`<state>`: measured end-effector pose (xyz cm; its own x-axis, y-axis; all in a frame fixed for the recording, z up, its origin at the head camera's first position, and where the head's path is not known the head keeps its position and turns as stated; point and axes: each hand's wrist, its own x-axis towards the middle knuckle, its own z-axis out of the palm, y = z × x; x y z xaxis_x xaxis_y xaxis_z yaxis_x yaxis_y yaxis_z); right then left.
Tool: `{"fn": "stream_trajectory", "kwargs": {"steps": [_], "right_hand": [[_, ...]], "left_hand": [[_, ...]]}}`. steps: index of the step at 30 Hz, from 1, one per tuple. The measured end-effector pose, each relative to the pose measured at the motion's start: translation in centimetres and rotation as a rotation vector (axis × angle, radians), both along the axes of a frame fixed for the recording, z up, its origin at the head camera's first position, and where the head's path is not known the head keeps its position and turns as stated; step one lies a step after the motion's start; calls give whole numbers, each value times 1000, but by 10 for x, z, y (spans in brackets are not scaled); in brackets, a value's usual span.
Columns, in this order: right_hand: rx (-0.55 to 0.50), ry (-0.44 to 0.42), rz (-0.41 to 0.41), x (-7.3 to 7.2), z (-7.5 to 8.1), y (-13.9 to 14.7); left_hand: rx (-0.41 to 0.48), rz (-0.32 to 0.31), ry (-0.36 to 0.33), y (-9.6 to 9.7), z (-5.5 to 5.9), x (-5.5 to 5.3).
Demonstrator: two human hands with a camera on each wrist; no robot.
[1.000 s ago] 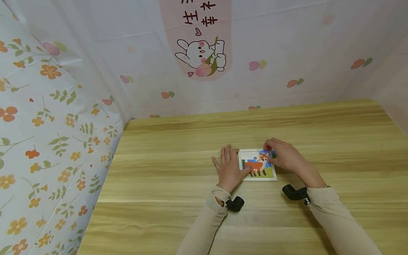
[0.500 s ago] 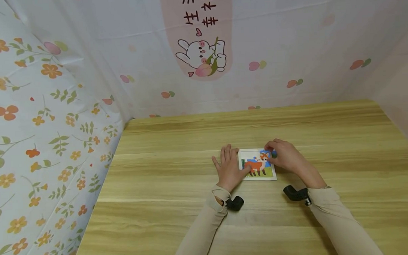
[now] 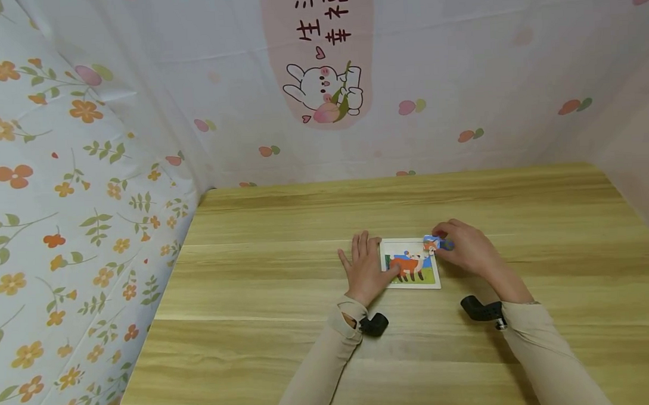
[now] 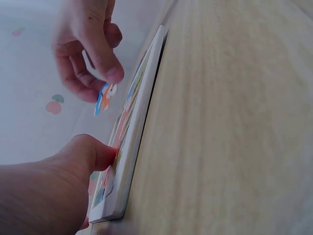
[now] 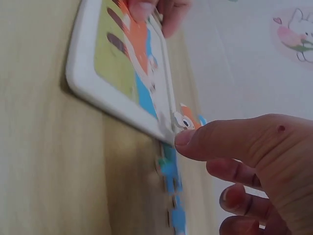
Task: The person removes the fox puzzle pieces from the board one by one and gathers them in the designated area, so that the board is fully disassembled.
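Note:
A white-framed jigsaw puzzle [image 3: 437,276] lies on the table, showing an orange fox's body on green grass. My left hand [image 3: 365,271] rests flat at its left side, fingers spread on the table, with the thumb [image 4: 105,156] pressing on the fox's body. Between thumb and fingers, my right hand [image 3: 466,251] pinches a puzzle piece [image 3: 430,244] with the fox's head on it. That piece is tilted over the frame's upper right corner, seen on edge in the left wrist view. The bare white base shows along the top of the puzzle.
Several loose blue puzzle pieces [image 5: 177,218] lie on the table just beyond the frame's right side, partly behind my right hand in the head view. The wood-grain table [image 3: 273,258] meets a patterned cloth [image 3: 214,111] at the back and left.
My right hand has drawn slightly to the right with the fox-head piece, which lay in the picture's upper right before and is now up off it. My left hand stays put.

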<state>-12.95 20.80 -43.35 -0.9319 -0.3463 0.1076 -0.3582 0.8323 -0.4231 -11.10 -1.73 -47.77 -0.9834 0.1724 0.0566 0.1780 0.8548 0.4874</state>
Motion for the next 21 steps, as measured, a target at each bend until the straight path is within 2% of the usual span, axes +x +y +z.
{"fn": "stream_trajectory", "kwargs": {"steps": [7, 12, 21], "right_hand": [[-67, 5, -30, 3, 2, 26], [-70, 7, -34, 4, 5, 42], [-48, -88, -84, 8, 14, 67]], "left_hand": [[3, 3, 9, 1, 0, 1], [10, 0, 10, 1, 1, 1], [3, -17, -11, -1, -1, 1]]}}
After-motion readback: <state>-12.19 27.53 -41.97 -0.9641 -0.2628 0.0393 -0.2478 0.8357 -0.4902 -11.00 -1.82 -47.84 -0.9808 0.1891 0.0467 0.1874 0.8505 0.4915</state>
